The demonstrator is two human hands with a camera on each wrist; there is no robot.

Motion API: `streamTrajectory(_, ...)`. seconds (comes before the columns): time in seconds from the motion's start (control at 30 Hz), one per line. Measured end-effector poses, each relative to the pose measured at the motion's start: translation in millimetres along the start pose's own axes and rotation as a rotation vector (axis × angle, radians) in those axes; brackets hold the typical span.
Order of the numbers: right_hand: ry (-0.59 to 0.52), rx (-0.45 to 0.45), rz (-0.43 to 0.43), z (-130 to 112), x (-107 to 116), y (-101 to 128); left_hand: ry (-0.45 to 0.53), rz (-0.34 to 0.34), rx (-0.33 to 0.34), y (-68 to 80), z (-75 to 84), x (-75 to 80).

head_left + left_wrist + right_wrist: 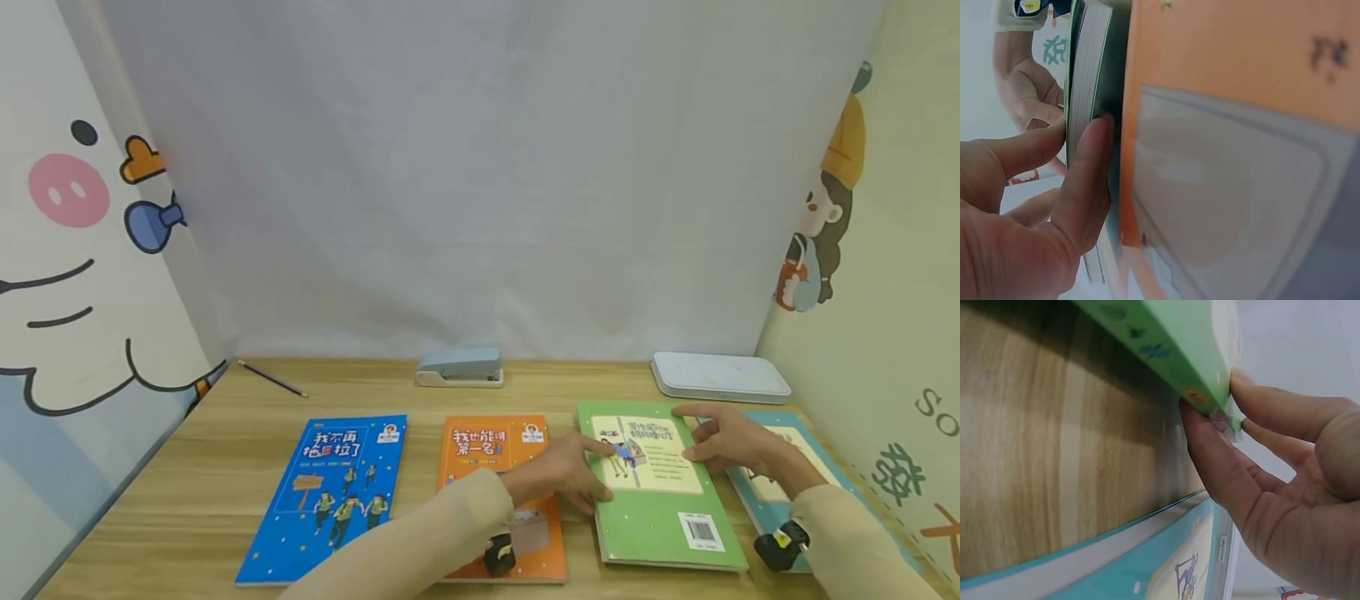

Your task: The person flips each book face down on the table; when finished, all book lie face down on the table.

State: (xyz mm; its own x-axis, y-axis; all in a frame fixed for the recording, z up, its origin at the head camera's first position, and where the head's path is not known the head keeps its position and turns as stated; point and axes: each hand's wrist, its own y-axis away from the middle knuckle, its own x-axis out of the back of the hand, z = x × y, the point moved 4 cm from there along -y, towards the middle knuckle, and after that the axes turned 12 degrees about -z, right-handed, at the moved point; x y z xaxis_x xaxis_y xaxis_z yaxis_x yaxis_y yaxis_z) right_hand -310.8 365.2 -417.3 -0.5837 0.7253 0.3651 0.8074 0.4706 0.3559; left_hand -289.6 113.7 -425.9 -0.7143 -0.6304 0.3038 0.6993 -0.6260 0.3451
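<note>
A green book (pixel 637 529), back cover up with a barcode near its bottom corner, is between both hands. My left hand (pixel 561 472) pinches its left edge. In the left wrist view, the thumb and a finger meet the book's page block (pixel 1088 81) from either side. Opposite, my right hand (pixel 733 439) holds the upper right edge. The right wrist view has that thumb (pixel 1272 412) on the cover and a finger below the green spine (pixel 1169 365). A gap shows between this spine and the wooden table (pixel 1041 444), so that side is raised.
Left of the green book lie an orange book (pixel 491 433) and a blue book (pixel 330 492). A light-blue book (pixel 780 508) sits under the right forearm. Along the back are a pencil (pixel 272 378), a stapler (pixel 459 368) and a pale flat case (pixel 720 377).
</note>
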Motion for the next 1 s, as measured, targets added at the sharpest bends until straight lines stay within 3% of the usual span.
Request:
streamTrajectory(0.47, 0.108, -0.112, 0.106, -0.2, -3.5, -3.2, -0.068, -0.019, 0.048, -2.7, 1.0, -2.4)
streamTrajectory(1.0, 0.223, -0.131, 0.153, -8.1, -3.0, 2.0, -0.200, 0.043, 0.105, -3.8, 8.4, -5.7)
